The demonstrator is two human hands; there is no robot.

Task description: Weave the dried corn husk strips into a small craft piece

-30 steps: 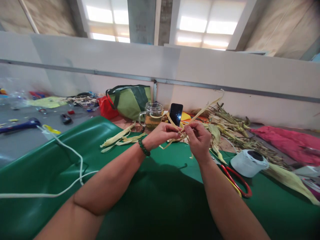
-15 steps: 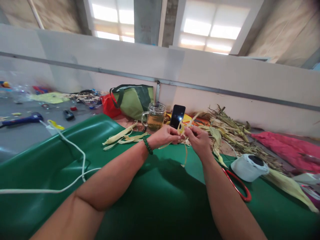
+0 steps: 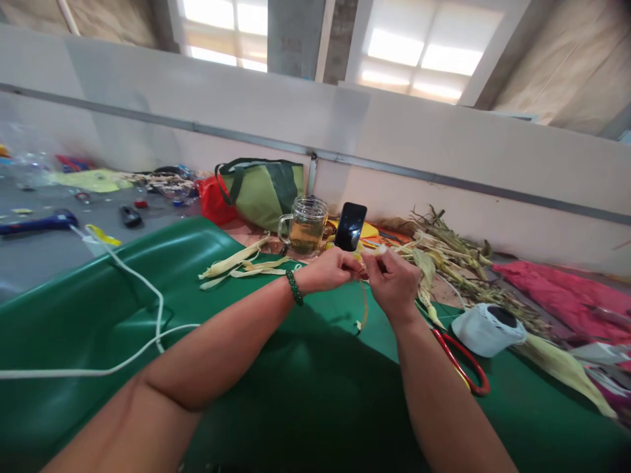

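My left hand (image 3: pixel 332 269), with a green bead bracelet at the wrist, is closed in a pinch on a strip of corn husk (image 3: pixel 365 305). Opposite it, my right hand (image 3: pixel 393 279) pinches the same pale strip, the two sets of fingertips almost touching. One thin end of the strip dangles below the hands over a green mat (image 3: pixel 305 368). Most of the strip is hidden by the fingers. Just behind the hands a phone (image 3: pixel 350 226) leans upright, and left of it stands a glass mug (image 3: pixel 306 226) of amber liquid.
Loose corn husks (image 3: pixel 236 259) lie left of the mug. Dried stalks (image 3: pixel 448 263) pile up at the right, near a white roll (image 3: pixel 488 330) and red-handled scissors (image 3: pixel 466 364). A green bag (image 3: pixel 263 194) sits against the wall. A white cable (image 3: pixel 160 302) crosses the mat's left side.
My hands have turned slightly, knuckles higher, and the husk loop that stood above the fingers is now mostly out of sight. The view has shifted a little.
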